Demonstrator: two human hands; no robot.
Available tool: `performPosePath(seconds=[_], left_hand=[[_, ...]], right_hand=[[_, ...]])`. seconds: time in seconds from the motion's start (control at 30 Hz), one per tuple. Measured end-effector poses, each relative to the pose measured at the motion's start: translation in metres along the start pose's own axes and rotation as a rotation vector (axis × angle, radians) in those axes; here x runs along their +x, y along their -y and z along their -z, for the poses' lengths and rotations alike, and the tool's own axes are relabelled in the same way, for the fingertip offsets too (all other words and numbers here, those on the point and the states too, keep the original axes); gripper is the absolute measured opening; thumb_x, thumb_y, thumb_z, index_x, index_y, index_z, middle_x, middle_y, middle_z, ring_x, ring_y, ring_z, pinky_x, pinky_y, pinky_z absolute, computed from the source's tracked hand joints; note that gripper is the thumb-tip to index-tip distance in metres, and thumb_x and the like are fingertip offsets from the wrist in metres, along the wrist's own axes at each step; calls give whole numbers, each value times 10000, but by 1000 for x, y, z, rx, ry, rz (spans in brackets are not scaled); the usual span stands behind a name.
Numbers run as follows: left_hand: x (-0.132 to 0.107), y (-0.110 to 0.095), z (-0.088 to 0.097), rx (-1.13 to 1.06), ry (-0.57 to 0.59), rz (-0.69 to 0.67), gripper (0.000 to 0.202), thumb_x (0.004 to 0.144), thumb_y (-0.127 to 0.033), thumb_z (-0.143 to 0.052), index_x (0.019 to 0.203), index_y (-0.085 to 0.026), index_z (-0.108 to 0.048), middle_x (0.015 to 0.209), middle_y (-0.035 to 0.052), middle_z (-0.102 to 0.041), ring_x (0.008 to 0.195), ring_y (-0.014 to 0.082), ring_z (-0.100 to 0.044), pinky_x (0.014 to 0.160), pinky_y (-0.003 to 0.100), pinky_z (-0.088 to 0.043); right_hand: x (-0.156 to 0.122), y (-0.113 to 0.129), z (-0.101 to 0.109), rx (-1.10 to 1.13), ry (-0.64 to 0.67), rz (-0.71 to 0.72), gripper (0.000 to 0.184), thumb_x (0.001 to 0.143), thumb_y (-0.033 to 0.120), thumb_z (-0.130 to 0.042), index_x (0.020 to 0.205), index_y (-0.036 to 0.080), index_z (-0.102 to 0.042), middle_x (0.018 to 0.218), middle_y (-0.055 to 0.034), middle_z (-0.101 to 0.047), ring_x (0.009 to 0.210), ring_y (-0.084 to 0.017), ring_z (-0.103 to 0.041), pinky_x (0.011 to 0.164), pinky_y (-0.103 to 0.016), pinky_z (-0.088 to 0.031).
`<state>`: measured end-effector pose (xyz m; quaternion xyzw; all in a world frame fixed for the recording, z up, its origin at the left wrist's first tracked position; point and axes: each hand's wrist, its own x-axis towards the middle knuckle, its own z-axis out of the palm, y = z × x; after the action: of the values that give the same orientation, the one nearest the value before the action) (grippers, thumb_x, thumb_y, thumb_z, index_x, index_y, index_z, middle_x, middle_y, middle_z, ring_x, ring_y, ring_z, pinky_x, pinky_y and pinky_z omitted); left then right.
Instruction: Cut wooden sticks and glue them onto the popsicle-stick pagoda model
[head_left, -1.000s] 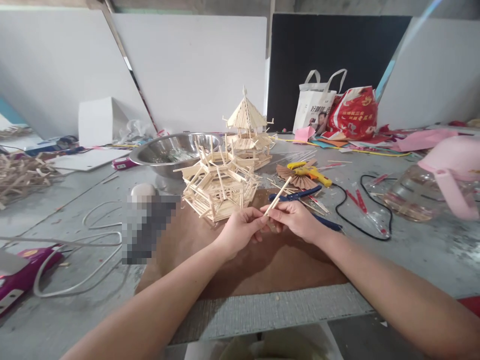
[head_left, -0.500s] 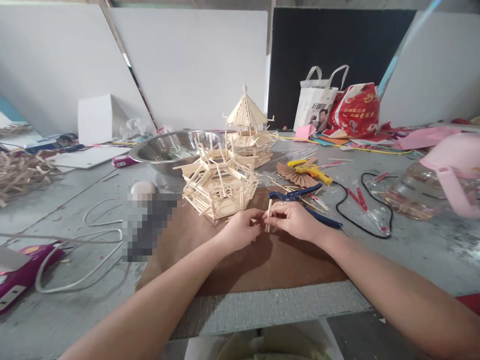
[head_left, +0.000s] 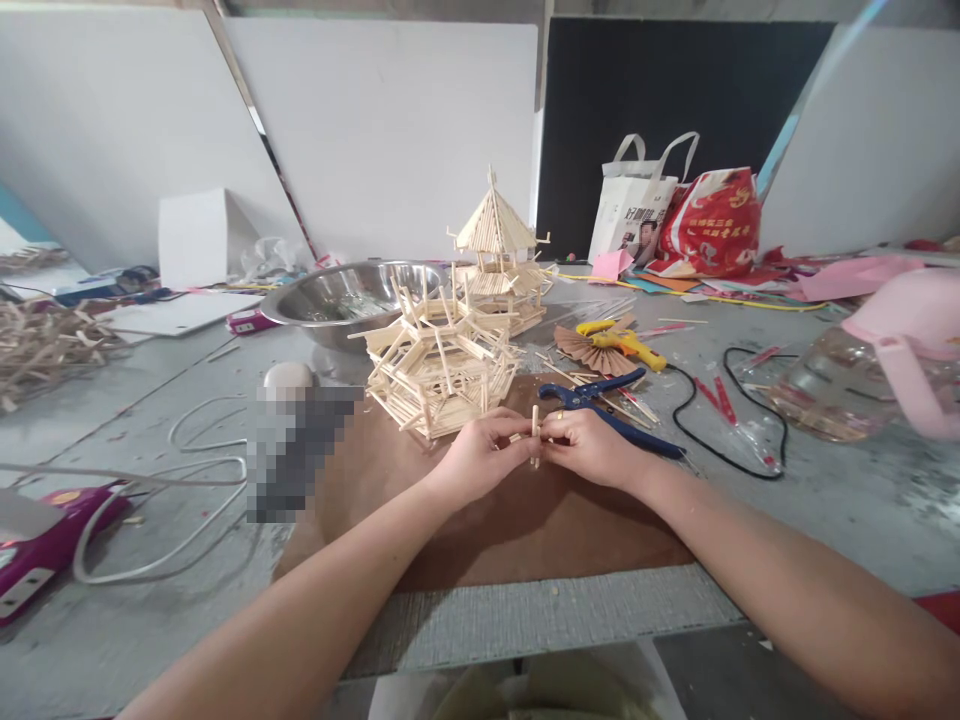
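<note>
My left hand (head_left: 480, 460) and my right hand (head_left: 592, 447) meet over a brown board (head_left: 525, 530), fingers pinched together around a short upright wooden stick (head_left: 535, 434). Just beyond them stands a hexagonal frame of wooden sticks (head_left: 439, 365). Behind that is a finished stick pavilion (head_left: 499, 255) with a pointed roof. Blue-handled cutters (head_left: 600, 400) lie right beside my right hand.
A steel bowl (head_left: 345, 295) sits behind the frame. A yellow glue gun (head_left: 622, 345) with a black cord (head_left: 720, 420) lies to the right, near a pink-lidded clear jug (head_left: 877, 370). Bags (head_left: 675, 225) stand at the back. Loose sticks (head_left: 45, 345) and a white cable (head_left: 172, 480) lie left.
The long stick that slanted up from my right hand a second ago is now a short upright piece pinched between both hands. My hands have drawn closer together.
</note>
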<state>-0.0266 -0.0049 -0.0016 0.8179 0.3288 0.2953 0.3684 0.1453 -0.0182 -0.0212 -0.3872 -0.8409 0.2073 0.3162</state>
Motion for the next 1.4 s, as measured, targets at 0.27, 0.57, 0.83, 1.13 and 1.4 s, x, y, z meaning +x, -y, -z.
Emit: performPosePath(seconds=[0.27,0.57,0.83,1.13,1.4], left_hand=[[-1,7,-7,12,-101,5,206,728,-291,-523,748,-158,-679,721,42,-583,695,117,-545,642,215,-424],[-3,1,-9,59,-36,152,252,735,-347,-482,748,-152,-641,615,-9,-602,488,70,-491,480,175,-379],[-3,1,-10,168,-43,94,212,743,-292,-480,701,-156,-637,620,-9,-603,520,69,-507,507,166,-383],[-3,6,-11,174,-54,16,179,730,-251,-519,787,-160,-662,622,4,-562,578,82,-512,528,165,-393],[-2,12,-13,46,-42,46,268,733,-345,-508,870,-178,-666,604,-3,-502,480,60,-476,454,165,-384]], right_hand=[[-1,-3,-3,-102,68,-41,215,767,296,-505,693,152,-646,677,-40,-613,629,-115,-545,593,-205,-372],[0,2,-2,-110,140,-76,168,754,227,-511,754,153,-662,687,-35,-637,642,-120,-560,596,-201,-375],[-1,0,-4,-74,156,-117,181,753,259,-508,777,170,-663,739,-35,-662,669,-136,-576,602,-209,-375],[-1,-3,-7,-108,153,-130,191,739,303,-528,731,177,-672,707,-42,-665,662,-150,-583,590,-215,-365],[-1,-2,-6,-144,160,-138,239,740,360,-522,760,179,-676,713,-51,-667,652,-152,-581,575,-214,-362]])
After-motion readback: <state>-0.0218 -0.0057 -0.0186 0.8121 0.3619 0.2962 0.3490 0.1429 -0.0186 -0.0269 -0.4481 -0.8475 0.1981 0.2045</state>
